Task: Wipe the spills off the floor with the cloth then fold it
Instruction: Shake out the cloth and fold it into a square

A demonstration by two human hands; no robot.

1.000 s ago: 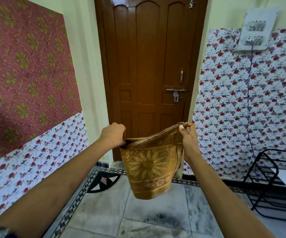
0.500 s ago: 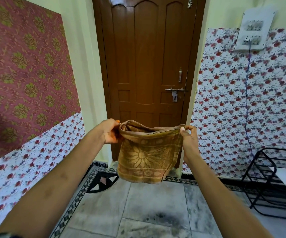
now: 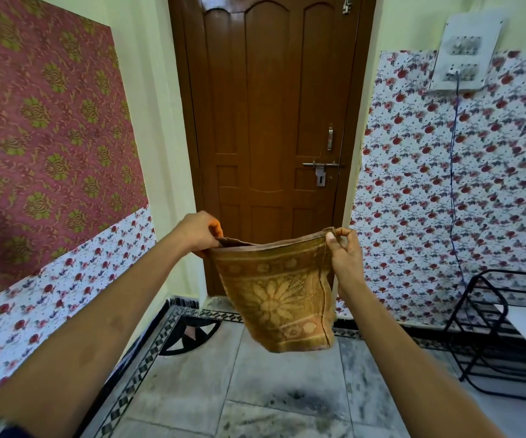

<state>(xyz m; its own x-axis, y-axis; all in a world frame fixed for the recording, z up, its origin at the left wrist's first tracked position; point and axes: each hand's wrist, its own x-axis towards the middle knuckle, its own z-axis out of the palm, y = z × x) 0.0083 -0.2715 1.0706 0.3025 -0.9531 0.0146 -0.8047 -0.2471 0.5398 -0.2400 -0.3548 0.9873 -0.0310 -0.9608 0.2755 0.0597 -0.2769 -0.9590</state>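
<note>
Both hands pinch the top corners of the folded orange floral towel (image 3: 279,298) mid-frame: left hand (image 3: 199,233) closed tight, right hand (image 3: 345,251) thumb-and-finger.

A brown wooden door (image 3: 274,137) stood before me between floral-papered walls (image 3: 413,184). Grey marble floor (image 3: 271,390) lay below, a black metal rack (image 3: 492,327) at my right.

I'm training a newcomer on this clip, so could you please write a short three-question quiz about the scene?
1. True or false: the brown flower-patterned cloth lies on the grey marble floor.
2. Which hands hold it? A) left hand only B) right hand only C) both
3. What stands at the far right?

Key:
1. False; it hangs in the air.
2. C: left hand and right hand pinch its top corners.
3. A black metal rack.
</note>
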